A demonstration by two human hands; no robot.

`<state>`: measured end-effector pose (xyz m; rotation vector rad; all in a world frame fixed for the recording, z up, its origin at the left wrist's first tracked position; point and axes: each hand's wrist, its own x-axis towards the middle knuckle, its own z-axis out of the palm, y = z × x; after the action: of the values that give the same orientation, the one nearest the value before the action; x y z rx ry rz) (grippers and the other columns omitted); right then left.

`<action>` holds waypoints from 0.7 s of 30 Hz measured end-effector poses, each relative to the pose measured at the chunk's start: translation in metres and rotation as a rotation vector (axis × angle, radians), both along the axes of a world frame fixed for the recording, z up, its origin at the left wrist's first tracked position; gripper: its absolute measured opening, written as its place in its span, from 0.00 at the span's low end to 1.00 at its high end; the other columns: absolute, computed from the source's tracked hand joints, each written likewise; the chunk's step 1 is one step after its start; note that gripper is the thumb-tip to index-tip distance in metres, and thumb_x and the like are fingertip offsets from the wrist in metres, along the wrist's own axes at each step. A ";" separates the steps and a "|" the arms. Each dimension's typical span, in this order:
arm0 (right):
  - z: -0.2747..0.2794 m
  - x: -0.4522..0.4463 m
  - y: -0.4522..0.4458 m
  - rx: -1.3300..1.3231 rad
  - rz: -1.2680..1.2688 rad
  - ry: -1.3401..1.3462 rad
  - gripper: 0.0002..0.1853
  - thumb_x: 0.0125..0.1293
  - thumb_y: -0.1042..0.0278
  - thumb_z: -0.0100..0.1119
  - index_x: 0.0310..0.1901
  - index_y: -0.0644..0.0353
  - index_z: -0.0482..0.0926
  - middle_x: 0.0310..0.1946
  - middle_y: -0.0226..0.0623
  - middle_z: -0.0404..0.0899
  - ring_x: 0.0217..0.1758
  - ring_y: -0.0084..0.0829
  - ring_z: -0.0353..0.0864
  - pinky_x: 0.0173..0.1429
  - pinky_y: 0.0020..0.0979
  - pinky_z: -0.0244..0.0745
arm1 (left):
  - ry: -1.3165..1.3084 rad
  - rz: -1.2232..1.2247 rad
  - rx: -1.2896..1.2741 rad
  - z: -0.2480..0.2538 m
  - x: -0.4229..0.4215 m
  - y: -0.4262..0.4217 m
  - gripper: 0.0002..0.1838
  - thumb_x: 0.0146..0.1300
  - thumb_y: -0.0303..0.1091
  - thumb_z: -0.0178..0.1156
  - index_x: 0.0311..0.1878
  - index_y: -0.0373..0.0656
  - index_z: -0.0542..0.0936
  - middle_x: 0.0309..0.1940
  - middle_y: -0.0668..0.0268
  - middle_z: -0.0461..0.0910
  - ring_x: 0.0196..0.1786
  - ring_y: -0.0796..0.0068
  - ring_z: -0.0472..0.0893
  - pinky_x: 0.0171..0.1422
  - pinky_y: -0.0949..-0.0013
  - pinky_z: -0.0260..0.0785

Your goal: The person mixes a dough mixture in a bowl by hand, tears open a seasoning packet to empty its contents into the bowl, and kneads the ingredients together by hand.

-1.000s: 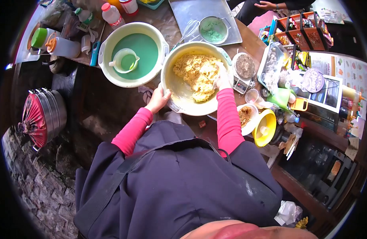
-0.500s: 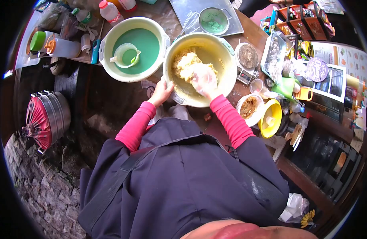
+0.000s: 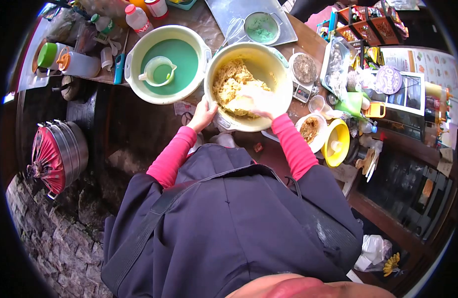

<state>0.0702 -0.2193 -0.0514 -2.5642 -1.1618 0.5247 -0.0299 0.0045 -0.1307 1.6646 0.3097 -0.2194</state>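
A large cream bowl (image 3: 283, 92) holds a lumpy yellow mixture (image 3: 234, 82), heaped toward its left side. My left hand (image 3: 203, 115) grips the bowl's near left rim, fingers closed round it. Inside the bowl, my right hand (image 3: 261, 103) lies against the mixture; it looks pale and overexposed, so its fingers cannot be made out. To the left stands a second cream bowl (image 3: 131, 74) with green liquid (image 3: 184, 62), and a small measuring jug (image 3: 159, 71) sits in that liquid.
Behind the bowls lies a metal tray (image 3: 288, 35) with a green-dusted sieve (image 3: 261, 27) and a whisk (image 3: 234, 29). On the right are a scale (image 3: 303, 92), a white bowl of brown filling (image 3: 310, 130) and a yellow container (image 3: 344, 144). Bottles (image 3: 138, 19) stand back left.
My right hand has moved from the bowl's right side down into the mixture near the front. The mixture now sits further left in the bowl. My left hand keeps its hold on the rim.
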 end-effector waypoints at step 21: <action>-0.058 0.108 0.097 -0.152 0.136 0.559 0.25 0.60 0.45 0.46 0.51 0.52 0.77 0.55 0.40 0.74 0.60 0.37 0.70 0.66 0.36 0.58 | -0.061 -0.037 -0.040 0.002 0.000 0.002 0.20 0.69 0.37 0.46 0.60 0.38 0.60 0.25 0.66 0.73 0.17 0.83 0.68 0.19 0.75 0.62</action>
<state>0.1781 -0.1227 -0.1091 -2.2262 -1.1168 1.3030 -0.0297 0.0067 -0.1285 1.6349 0.2275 -0.2014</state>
